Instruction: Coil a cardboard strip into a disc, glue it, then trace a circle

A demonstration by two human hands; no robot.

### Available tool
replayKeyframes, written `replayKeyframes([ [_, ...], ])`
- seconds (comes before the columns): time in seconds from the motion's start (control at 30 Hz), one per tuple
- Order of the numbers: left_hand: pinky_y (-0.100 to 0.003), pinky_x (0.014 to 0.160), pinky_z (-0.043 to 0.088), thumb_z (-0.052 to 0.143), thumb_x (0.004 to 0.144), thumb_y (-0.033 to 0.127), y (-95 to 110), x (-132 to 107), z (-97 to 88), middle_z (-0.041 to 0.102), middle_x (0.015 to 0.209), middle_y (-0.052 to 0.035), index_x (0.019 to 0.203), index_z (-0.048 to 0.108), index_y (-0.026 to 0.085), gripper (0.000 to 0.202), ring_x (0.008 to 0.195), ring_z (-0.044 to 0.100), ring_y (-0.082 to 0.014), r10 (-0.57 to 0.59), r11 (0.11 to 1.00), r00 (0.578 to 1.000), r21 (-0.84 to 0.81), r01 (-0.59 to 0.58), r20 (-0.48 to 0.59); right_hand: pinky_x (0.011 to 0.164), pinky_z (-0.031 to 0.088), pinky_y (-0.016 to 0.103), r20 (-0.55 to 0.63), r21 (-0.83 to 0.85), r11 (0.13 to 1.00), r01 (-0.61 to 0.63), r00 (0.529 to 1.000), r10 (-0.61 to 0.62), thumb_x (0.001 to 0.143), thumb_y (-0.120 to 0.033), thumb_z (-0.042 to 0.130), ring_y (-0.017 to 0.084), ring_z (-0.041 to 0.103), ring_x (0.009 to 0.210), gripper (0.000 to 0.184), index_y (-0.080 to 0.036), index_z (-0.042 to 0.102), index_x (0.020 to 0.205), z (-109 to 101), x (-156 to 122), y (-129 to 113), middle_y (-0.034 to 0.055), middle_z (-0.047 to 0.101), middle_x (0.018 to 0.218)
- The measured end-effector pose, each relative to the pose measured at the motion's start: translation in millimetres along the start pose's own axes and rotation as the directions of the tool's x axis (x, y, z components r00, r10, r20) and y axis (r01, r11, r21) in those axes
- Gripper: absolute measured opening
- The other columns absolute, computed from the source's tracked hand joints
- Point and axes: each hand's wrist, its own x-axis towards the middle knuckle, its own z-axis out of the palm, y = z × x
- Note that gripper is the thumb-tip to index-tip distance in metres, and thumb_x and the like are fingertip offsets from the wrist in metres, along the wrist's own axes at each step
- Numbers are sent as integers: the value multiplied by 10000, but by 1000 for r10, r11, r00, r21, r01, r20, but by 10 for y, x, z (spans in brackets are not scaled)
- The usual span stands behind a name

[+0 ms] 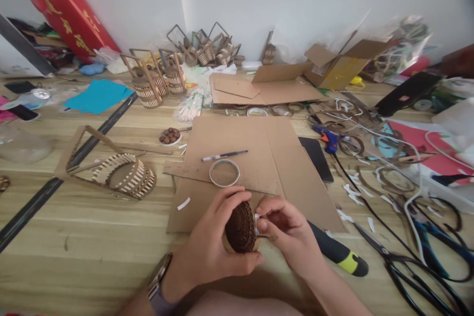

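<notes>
My left hand [205, 242] wraps round a dark brown, rounded piece of coiled strip [240, 229], thumb below and fingers above. Its ridged coils face up and left, and a paler band shows along its lower edge. At its right side my right hand [287, 229] pinches a small white strip [256, 224] against the rim; a thin brown end sticks out under those fingers. Just beyond my hands a white ring [224, 173] lies on flat cardboard [240, 133], with a pen [224, 155] behind it.
A handled woven basket [129, 177] lies tipped at left, near a bowl of brown balls [170, 136]. Scissors [388, 256], a yellow-and-black handle [344, 254] and a blue glue gun [328, 138] lie at right among cords and scraps. Finished-looking baskets [146, 86] stand behind.
</notes>
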Motion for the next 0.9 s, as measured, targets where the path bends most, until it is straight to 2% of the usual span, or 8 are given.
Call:
replayKeyframes([
  [0.13,-458,1064,435,805,682,248,-16,2,2,390,1446,-99,1378,384,318,817,1318,449,-312,21,1000,1000,-5,-21,23,609,461,229,67,-20,1000,-13,998,15,795,-300,760,121,546,681,98,-247,689,838,-68,30,-29,-7,587,740],
  [0.3,-468,1077,419,816,683,305,7,12,3,421,1428,-108,1379,393,313,814,1320,443,-324,112,994,990,-2,-113,84,607,426,215,196,116,972,-206,964,180,717,-281,828,110,510,672,418,-270,618,1079,-142,62,-80,-35,561,737],
  [0.43,-451,1074,420,815,687,316,6,9,9,436,1414,-104,1370,403,316,797,1315,453,-313,166,986,981,11,-168,104,556,391,196,235,249,890,-382,915,327,705,-307,831,91,478,608,342,-237,606,954,-74,49,-125,-47,542,693],
  [0.53,-448,1060,434,820,668,291,3,3,19,430,1416,-106,1366,403,319,814,1298,472,-319,206,978,973,13,-208,100,549,393,200,217,325,832,-449,892,396,707,-344,825,91,471,588,321,-236,593,901,27,18,-157,-49,533,683],
  [0.63,-451,1069,428,820,668,276,8,-2,31,419,1425,-100,1377,381,333,835,1303,467,-316,220,975,973,6,-221,68,553,395,208,161,283,877,-388,921,355,755,-402,782,99,476,604,284,-242,609,914,95,-23,-177,-36,545,709],
  [0.77,-445,1084,420,829,665,266,16,-11,40,418,1435,-87,1389,370,347,861,1319,454,-307,163,986,987,19,-163,11,599,420,238,37,41,986,-161,987,159,810,-430,730,131,496,678,326,-258,627,1068,93,-87,-167,-6,556,769],
  [0.83,-445,1080,427,836,652,256,16,-17,40,415,1441,-84,1390,378,347,873,1324,451,-313,147,989,989,26,-147,-3,620,426,247,56,-13,993,-118,991,118,800,-427,743,142,505,716,389,-272,612,1132,67,-112,-147,4,558,807],
  [0.9,-451,1076,431,835,650,249,15,-20,39,410,1447,-86,1389,384,343,871,1326,451,-319,140,990,990,35,-139,-18,634,428,251,103,-6,992,-126,987,126,797,-430,748,147,513,748,445,-291,588,1188,43,-123,-129,12,564,853],
])
